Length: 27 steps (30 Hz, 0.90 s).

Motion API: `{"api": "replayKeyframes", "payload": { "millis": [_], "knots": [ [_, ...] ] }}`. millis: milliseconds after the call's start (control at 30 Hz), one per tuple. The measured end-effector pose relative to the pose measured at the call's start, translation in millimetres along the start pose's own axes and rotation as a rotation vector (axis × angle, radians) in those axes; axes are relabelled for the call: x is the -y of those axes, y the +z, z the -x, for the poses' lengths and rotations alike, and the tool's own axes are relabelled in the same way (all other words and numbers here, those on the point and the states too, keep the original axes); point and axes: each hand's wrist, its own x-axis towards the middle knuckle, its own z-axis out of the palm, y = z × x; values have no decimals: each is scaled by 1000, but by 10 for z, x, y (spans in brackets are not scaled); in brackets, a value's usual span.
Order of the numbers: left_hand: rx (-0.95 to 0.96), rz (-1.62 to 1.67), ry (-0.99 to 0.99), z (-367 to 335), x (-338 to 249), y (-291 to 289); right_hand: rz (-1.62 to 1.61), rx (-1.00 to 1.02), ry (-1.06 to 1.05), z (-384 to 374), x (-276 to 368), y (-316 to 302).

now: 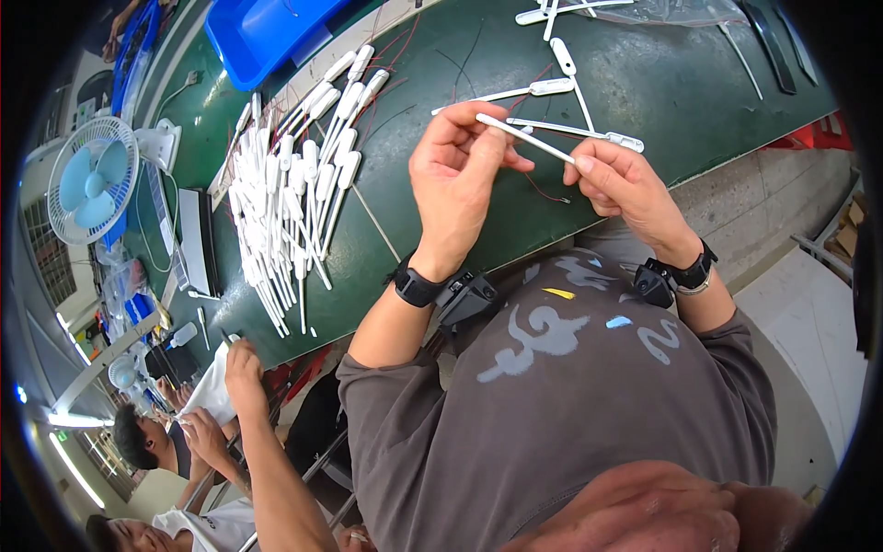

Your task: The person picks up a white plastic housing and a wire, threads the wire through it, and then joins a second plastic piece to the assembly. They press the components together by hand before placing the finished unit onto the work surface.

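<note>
both hands — left hand (pixel 457 175), right hand (pixel 618 182) — pinch a thin white stick (pixel 526 139); its red wire (pixel 544 191), probably attached, could snag — then tear.

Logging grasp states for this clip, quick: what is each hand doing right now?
Left hand: closed, fingertips pinching one end of a thin white plastic stick.
Right hand: closed, pinching the other end of the same stick.

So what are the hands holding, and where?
A thin white stick: the left hand pinches one end, the right hand the other.
</note>
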Motion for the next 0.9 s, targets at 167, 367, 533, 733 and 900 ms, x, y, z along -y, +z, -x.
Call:
{"api": "replayKeyframes", "payload": {
  "millis": [167, 367, 533, 733, 900],
  "knots": [
    [8, -47, 11, -9, -50, -37, 39, -27, -13, -3, -3, 24],
    [22, -64, -6, 11, -63, -4, 534, -303, -525, -30, -197, 96],
    [22, -110, 35, -4, -39, -13, 775, -415, -746, -38, -186, 94],
    [52, -167, 42, 1, -56, -31, 922, -432, -787, 20, -147, 33],
    [121, -383, 54, -49, -116, -102, 1101, -465, -967, 6, -129, -124]
  ]
}}
